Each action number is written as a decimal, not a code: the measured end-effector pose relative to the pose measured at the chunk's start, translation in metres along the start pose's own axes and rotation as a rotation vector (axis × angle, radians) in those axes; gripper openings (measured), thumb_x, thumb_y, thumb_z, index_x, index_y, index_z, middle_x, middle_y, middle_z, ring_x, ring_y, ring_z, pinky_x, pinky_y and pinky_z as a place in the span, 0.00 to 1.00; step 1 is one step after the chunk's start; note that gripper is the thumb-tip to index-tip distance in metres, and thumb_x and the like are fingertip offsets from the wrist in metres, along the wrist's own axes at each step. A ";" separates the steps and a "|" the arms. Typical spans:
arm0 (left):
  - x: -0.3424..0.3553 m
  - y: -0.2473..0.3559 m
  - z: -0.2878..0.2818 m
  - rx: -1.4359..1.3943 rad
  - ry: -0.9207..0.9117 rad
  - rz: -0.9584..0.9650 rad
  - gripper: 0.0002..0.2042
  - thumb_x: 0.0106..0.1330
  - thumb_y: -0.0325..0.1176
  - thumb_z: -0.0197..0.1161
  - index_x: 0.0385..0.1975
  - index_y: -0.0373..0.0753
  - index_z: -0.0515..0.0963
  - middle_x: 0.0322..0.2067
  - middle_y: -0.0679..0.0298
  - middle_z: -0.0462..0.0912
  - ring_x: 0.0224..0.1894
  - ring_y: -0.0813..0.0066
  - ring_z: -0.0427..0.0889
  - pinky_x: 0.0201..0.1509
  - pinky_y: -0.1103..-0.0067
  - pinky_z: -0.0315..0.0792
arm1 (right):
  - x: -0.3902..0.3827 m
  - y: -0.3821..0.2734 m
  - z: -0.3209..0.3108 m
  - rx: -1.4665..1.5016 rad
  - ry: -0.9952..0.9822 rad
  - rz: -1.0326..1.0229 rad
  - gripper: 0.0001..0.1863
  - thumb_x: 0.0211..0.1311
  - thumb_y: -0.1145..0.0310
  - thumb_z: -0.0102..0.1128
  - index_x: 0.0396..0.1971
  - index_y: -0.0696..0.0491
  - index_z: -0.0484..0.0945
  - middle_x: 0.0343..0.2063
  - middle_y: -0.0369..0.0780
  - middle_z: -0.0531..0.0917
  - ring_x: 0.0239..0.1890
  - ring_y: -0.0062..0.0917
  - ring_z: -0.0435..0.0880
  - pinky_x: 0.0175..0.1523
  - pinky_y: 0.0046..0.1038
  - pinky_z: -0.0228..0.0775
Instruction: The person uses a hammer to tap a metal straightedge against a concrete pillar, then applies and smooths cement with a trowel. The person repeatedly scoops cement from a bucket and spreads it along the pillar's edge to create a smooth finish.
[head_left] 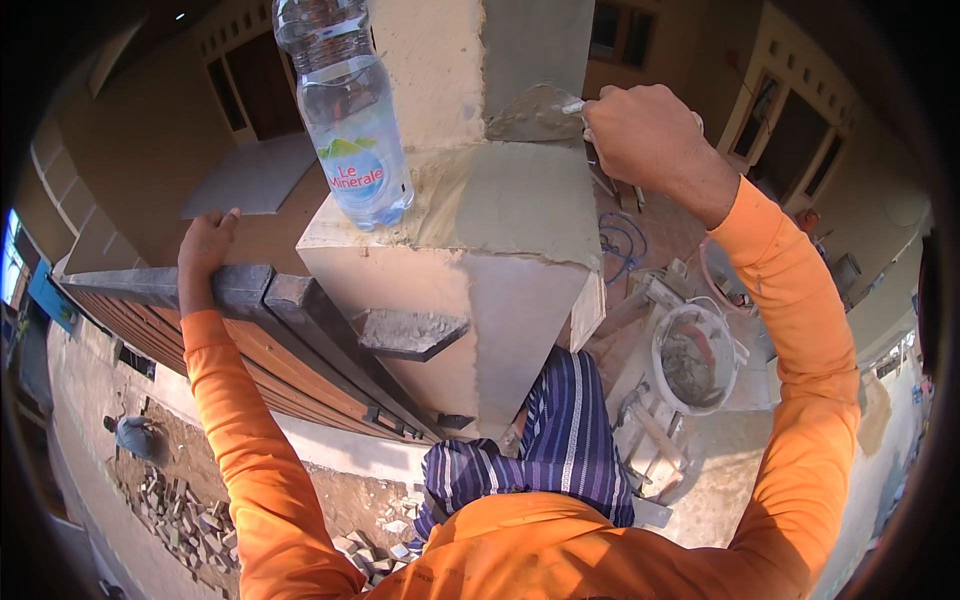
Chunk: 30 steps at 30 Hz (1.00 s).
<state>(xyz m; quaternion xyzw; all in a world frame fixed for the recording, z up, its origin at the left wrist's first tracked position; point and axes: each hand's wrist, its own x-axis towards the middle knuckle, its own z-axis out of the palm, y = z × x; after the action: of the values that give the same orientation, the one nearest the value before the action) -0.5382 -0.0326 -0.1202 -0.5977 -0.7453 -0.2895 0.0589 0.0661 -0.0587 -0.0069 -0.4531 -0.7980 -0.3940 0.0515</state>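
My right hand (645, 135) is closed round the handle of a trowel (537, 114). The trowel's mortar-smeared blade lies against the grey plastered face of the pillar (533, 60), just above its ledge. My left hand (207, 242) holds nothing; its fingers are loosely bent and partly apart, over the dark top rail of a gate (240, 285). A clear plastic water bottle (355, 140) stands upright on the left part of the pillar's ledge (515, 205). Wet grey plaster covers the ledge's right part.
Below on the right, a bucket (693, 358) of grey mortar stands among wooden planks (655, 425). A blue hose (622, 245) lies behind it. A dark-topped bracket (412, 333) juts from the pillar. Far below left, a person (133, 437) crouches near broken bricks (185, 520).
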 end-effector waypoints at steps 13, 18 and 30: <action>0.002 -0.005 0.001 -0.043 -0.018 0.010 0.27 0.77 0.56 0.63 0.36 0.32 0.88 0.30 0.50 0.88 0.37 0.54 0.88 0.51 0.63 0.79 | -0.027 0.015 -0.004 0.092 0.087 0.081 0.10 0.65 0.68 0.66 0.29 0.59 0.89 0.28 0.50 0.89 0.32 0.50 0.92 0.39 0.47 0.86; 0.004 -0.005 0.002 -0.058 -0.019 0.026 0.27 0.78 0.55 0.63 0.34 0.31 0.88 0.28 0.53 0.87 0.35 0.58 0.87 0.48 0.65 0.78 | -0.039 0.014 0.006 0.122 0.045 0.097 0.12 0.68 0.63 0.68 0.34 0.59 0.89 0.33 0.50 0.90 0.35 0.50 0.92 0.42 0.47 0.86; 0.006 -0.013 0.003 -0.038 -0.017 0.033 0.28 0.78 0.56 0.63 0.34 0.31 0.87 0.27 0.55 0.86 0.35 0.61 0.85 0.45 0.65 0.76 | -0.016 0.008 0.010 0.171 0.042 0.086 0.13 0.71 0.63 0.68 0.34 0.59 0.88 0.32 0.50 0.90 0.36 0.49 0.92 0.42 0.46 0.85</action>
<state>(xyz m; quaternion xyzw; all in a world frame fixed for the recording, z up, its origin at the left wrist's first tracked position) -0.5506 -0.0272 -0.1249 -0.6131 -0.7304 -0.2975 0.0461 0.0840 -0.0608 -0.0161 -0.4725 -0.8072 -0.3315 0.1237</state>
